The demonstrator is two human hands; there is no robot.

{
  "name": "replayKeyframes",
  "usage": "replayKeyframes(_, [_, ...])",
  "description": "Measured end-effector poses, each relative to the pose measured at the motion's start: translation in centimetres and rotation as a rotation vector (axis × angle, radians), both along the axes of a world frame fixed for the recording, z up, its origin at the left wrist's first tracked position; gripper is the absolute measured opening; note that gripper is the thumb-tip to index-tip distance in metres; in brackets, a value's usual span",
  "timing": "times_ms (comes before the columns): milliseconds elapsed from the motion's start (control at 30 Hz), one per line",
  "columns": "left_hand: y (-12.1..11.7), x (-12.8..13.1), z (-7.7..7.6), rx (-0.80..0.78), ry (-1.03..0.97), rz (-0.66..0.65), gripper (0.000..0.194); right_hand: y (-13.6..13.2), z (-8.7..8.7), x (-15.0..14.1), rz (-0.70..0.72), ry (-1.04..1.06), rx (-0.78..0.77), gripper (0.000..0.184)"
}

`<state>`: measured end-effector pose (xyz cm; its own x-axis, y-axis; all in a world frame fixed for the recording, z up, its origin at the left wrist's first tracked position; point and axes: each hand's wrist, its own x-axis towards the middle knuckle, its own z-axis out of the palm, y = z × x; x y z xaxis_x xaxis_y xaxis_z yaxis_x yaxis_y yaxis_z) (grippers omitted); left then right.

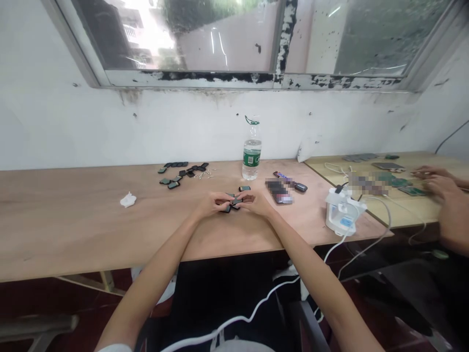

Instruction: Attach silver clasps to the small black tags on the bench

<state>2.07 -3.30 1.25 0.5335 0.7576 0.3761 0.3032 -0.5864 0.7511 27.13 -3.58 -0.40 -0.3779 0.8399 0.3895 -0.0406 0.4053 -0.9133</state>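
Observation:
My left hand (213,203) and my right hand (255,203) meet near the front of the table. Between their closed fingertips is a small black-edged piece with a grey-green face (237,200). A similar piece (226,209) lies under my left fingers; whether they touch it I cannot tell. Just beyond my right hand rests another such piece (245,188). Farther back on the left sit several more green-faced pieces (173,185) and a group of black parts (190,172). Tiny pale bits (205,174) are scattered beside them.
A water bottle (251,155) stands near the wall. To the right are a blurred phone-like object (279,191), a dark key fob (301,187) and a white power strip (342,215) with cables. Crumpled tissue (128,199) lies left. A co-worker's hands (437,181) are near green boards (412,190).

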Motion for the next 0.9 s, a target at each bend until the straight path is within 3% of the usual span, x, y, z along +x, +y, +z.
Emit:
replayKeyframes(167, [-0.7,0.3,1.1,0.040,0.047,-0.018,0.035,0.5,-0.3,0.0,-0.010,0.009,0.009,0.041])
replayKeyframes(400, [0.5,0.1,0.2,-0.068,-0.081,-0.085,0.038,0.8,-0.8,-0.2,0.029,-0.009,-0.006,0.045])
replayKeyframes(467, [1.4,-0.2,-0.1,-0.070,-0.171,-0.023,0.046,0.8,-0.7,-0.2,0.017,-0.035,0.019,0.047])
replayKeyframes(533, [2.4,-0.9,-0.3,-0.057,-0.253,0.119,0.054,0.8,-0.5,0.1,-0.045,-0.068,0.055,0.045])
replayKeyframes(633, [3.4,-2.6,-0.5,0.000,-0.262,0.348,0.058,1.2,-0.2,1.0,-0.239,-0.167,0.125,0.038])
replayKeyframes(733, [3.8,-4.4,-0.8,0.079,-0.092,0.445,0.046,1.6,-0.2,2.1,-0.349,-0.324,0.160,0.032])
replayKeyframes(900, [4.4,-5.2,-2.0,0.062,0.138,0.481,0.028,1.8,-0.6,2.7,-0.302,-0.465,0.166,0.029])
